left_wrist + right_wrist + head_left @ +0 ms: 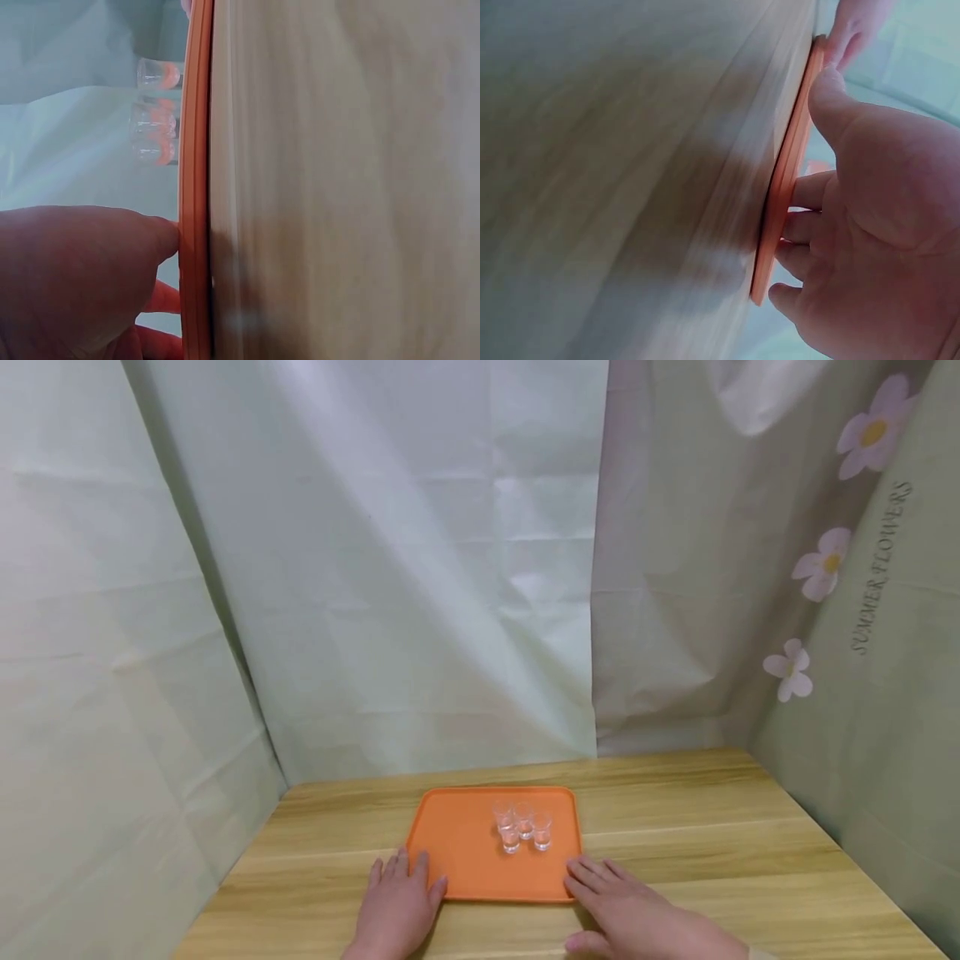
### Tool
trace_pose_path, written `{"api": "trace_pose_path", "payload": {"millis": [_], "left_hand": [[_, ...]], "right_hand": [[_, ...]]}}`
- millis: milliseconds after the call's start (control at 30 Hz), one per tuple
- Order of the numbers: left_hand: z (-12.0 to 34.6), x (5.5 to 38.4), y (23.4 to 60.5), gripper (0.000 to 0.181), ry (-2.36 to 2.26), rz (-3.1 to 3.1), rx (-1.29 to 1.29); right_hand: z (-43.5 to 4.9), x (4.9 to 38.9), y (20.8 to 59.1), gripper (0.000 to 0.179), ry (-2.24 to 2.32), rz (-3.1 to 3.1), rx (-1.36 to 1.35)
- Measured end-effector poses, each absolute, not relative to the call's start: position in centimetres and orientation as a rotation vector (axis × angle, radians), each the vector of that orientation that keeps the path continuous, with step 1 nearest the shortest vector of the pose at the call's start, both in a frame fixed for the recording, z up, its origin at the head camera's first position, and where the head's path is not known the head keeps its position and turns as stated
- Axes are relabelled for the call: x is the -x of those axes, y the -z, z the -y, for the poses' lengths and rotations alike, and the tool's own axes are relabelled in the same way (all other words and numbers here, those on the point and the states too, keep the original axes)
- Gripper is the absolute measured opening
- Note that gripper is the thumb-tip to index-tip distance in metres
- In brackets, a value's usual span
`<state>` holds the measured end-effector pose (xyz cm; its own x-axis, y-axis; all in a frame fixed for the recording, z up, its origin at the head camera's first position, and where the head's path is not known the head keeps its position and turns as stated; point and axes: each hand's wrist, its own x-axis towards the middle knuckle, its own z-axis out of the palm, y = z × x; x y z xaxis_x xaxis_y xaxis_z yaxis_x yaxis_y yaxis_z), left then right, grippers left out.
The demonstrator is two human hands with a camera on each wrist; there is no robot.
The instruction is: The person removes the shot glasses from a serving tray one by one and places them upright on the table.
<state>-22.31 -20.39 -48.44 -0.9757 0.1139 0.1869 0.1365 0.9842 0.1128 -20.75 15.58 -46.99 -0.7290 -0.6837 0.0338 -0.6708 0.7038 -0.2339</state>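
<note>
An orange tray (472,877) lies flat on the wooden table, seen from edge-on in both wrist views. Several small clear shot glasses (522,827) stand grouped on its right half. At the tray's front left corner my left hand (397,902) rests with fingers extended, the thumb touching the front rim. My right hand (622,906) lies by the front right corner, its fingertips at the rim and its thumb apart from the tray. In the right wrist view the fingers (806,225) of that hand reach the rim, and part of them is hidden behind it.
The wooden table (690,827) extends to both sides of the tray. Pale green cloth (420,610) hangs behind it and at both sides, with printed flowers (821,564) and lettering on the right.
</note>
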Motion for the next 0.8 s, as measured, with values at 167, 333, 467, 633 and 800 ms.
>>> {"api": "trace_pose_path", "payload": {"millis": [167, 333, 467, 633, 800], "left_hand": [[20.0, 22.0, 48.4, 0.058, 0.187, 2.950, 0.197], [19.6, 21.6, 48.3, 0.055, 0.175, 2.916, 0.232], [19.3, 21.4, 48.2, 0.056, 0.180, 2.914, 0.243], [18.9, 21.1, 48.4, 0.055, 0.204, 2.921, 0.261], [18.5, 21.0, 48.4, 0.056, 0.213, 2.923, 0.282]], "right_hand": [[-16.0, 21.0, 47.1, 0.088, 0.352, -2.848, 1.103], [-16.5, 20.9, 47.1, 0.089, 0.340, -2.877, 1.117], [-16.9, 21.0, 47.0, 0.089, 0.380, -2.871, 1.093], [-17.5, 21.2, 47.0, 0.088, 0.424, -2.861, 1.059], [-18.1, 21.5, 47.1, 0.088, 0.462, -2.862, 1.015]]}}
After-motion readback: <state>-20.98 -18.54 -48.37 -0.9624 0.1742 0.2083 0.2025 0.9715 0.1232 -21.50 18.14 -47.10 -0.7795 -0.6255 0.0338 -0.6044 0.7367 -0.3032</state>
